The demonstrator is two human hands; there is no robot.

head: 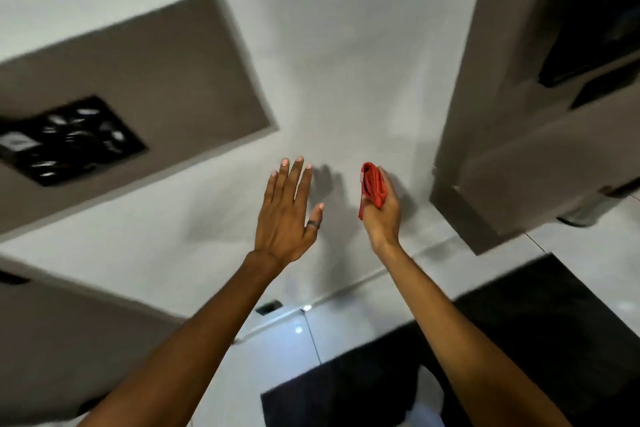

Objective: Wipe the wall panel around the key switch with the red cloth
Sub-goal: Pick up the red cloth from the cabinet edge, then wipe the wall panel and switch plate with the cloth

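The fingers [379, 198] of the right hand [381, 215] are curled tight around the folded red cloth [373, 185], gripping it edge-on near the white wall [346, 62]. Beside it, the left hand [285, 218] is held flat and open, fingers extended and close together, a dark ring [312, 224] on the thumb. Both hands cast shadows on the wall. Up to the left sits the grey wall panel [156, 80] with a blurred black key switch [69, 140], well apart from the cloth.
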